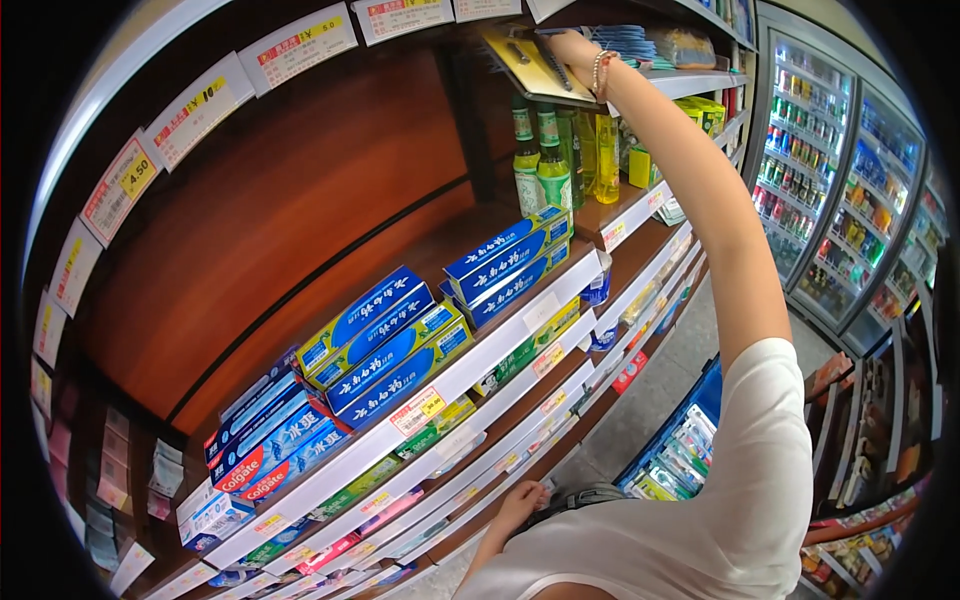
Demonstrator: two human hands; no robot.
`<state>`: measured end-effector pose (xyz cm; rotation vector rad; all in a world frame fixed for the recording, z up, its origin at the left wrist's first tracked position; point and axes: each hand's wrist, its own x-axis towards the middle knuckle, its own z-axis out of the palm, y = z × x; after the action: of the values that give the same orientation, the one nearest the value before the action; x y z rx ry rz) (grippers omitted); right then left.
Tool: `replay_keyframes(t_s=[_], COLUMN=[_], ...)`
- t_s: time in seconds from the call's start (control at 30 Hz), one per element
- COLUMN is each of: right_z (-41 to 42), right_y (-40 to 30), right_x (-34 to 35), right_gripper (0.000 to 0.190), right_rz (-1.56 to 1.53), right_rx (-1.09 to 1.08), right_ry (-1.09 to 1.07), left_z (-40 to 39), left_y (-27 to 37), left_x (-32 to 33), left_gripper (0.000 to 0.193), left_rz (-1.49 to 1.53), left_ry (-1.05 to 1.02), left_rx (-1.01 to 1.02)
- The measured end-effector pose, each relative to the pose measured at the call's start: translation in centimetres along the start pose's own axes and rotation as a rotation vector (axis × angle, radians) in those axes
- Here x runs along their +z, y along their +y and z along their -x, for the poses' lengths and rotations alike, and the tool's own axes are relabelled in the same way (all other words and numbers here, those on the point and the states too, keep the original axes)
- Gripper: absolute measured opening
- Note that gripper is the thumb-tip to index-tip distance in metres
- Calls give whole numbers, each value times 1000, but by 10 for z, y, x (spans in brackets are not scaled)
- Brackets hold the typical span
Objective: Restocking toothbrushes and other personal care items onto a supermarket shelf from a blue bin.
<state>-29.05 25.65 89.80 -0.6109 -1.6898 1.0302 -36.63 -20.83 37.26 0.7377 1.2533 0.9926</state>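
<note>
At the top, my right hand (574,54), with a beaded bracelet on the wrist, is over a flat yellow surface (519,64) with dark narrow items on it; blur hides what these are. Its fingertips are partly hidden, and a stack of blue flat packets (619,41) lies beside it. My left hand (525,501) hangs low by my waist, fingers curled, and I cannot tell whether it holds anything. Before me, a shelf (514,326) carries blue-and-green toothpaste boxes (397,367), more blue toothpaste boxes (510,274) and Colgate boxes (277,457).
Green glass bottles (553,169) and a yellow-liquid bottle (607,161) stand below my right hand. A blue crate (630,471) of toothbrush packs sits on the grey floor (660,397) at my right. Glass-door drink coolers (806,150) stand beyond. Price tags (296,52) line the shelf edge above.
</note>
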Motion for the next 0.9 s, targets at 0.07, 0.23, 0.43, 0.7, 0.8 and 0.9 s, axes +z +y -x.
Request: replay_keyframes(t_s=[0.07, 0.23, 0.43, 0.7, 0.8, 0.9], right_z=[3, 4, 49, 85, 84, 83], right_y=[-4, -20, -52, -76, -69, -57], right_x=[-7, -20, -42, -50, -57, -65], right_gripper=[25, 22, 21, 21, 22, 24], right_rz=[-23, 68, -45, 14, 174, 112], right_rx=[28, 116, 160, 11, 89, -80], right_ry=[-57, -62, -207, -231, -67, -413], left_z=[0, -1, 0, 1, 4, 9], left_y=[-2, -5, -8, -7, -5, -3], left_x=[0, 0, 0, 5, 9, 9], left_gripper=[21, 22, 23, 24, 24, 24], left_rz=[3, -42, -69, -71, -88, -80], left_ry=[0, -22, -65, -61, -62, -74], left_rx=[-4, 1, 74, 29, 12, 4])
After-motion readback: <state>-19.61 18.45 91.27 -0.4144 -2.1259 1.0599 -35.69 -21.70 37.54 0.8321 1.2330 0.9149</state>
